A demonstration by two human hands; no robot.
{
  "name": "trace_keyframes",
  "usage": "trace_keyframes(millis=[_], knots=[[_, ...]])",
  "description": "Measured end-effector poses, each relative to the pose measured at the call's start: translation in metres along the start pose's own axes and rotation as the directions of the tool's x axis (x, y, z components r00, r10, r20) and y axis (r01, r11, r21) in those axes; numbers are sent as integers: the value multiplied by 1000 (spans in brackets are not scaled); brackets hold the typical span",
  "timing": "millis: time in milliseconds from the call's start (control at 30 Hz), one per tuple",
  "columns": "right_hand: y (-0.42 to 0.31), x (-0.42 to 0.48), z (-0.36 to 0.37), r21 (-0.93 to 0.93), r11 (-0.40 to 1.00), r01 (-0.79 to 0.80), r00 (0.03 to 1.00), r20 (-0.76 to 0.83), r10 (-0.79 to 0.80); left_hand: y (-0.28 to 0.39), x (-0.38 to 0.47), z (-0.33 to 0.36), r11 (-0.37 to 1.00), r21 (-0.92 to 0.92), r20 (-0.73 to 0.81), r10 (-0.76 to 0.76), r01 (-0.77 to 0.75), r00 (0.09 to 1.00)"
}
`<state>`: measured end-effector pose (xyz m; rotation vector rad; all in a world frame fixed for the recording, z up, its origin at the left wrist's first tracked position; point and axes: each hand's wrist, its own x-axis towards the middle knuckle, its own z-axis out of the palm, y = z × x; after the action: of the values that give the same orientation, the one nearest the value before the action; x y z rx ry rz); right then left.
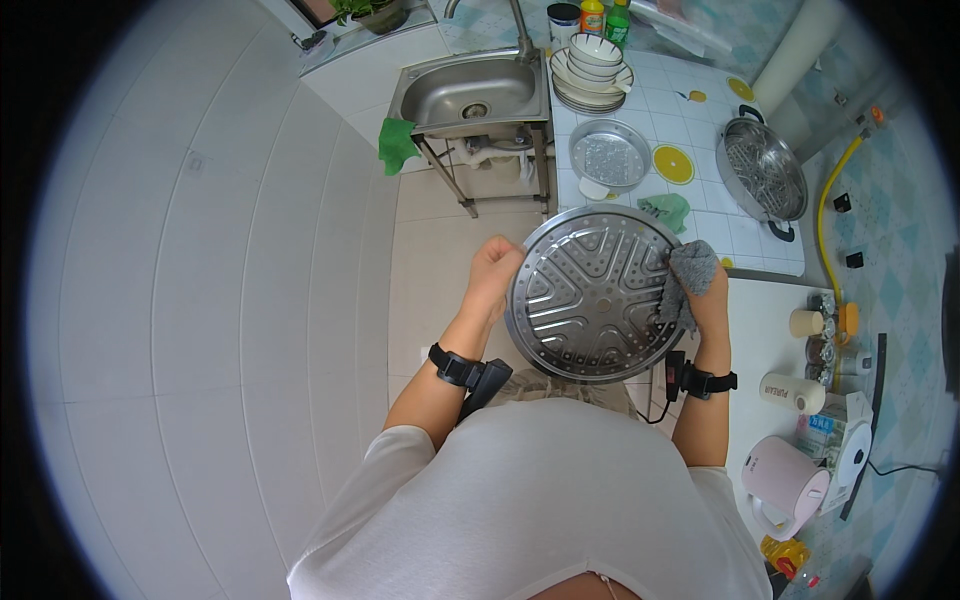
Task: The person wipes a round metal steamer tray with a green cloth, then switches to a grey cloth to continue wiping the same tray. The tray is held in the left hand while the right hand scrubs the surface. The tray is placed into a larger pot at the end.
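Note:
Before my body I hold up a round metal steamer tray [604, 304], pierced with small holes and pressed with a ribbed pattern. My left hand [495, 266] grips its rim at the left. At the right edge my right hand [706, 289] clasps a grey cloth [686, 281] against the tray's surface. The cloth covers part of the rim and some of my right fingers. Beyond the tray, a shallow round metal pan [611, 154] sits on the tiled-pattern counter cover, with a light green cloth [666, 210] close by.
A steel sink [476, 94] on a metal stand is at the far left, a green cloth [397, 145] over its corner. Stacked bowls and plates [592, 71] stand beside it. A two-handled steamer pot [763, 166] rests at the right. A pink kettle [784, 480] occupies the near right counter.

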<state>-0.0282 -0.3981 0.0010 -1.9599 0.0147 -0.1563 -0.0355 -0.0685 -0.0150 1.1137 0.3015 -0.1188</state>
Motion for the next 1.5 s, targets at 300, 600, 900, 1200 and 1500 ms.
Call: trace_keyframes(millis=[300, 600, 900, 1200, 1500], knots=[[12, 0, 0, -66, 996, 54, 998, -25, -56, -2, 0, 0, 999, 37, 6, 13, -14, 1000], [17, -1, 0, -71, 997, 30, 999, -32, -32, -2, 1, 3, 998, 54, -23, 34, -33, 999], [16, 0, -1, -74, 996, 44, 999, -11, -45, -3, 2, -6, 996, 87, 40, 10, -13, 999], [29, 2, -1, 203, 967, -155, 986, -21, 163, 3, -14, -3, 987, 32, 271, -163, 161, 949], [-23, 16, 23, -78, 964, 255, 897, -353, -266, -5, -18, 1, 994, 33, 228, -113, 108, 967]])
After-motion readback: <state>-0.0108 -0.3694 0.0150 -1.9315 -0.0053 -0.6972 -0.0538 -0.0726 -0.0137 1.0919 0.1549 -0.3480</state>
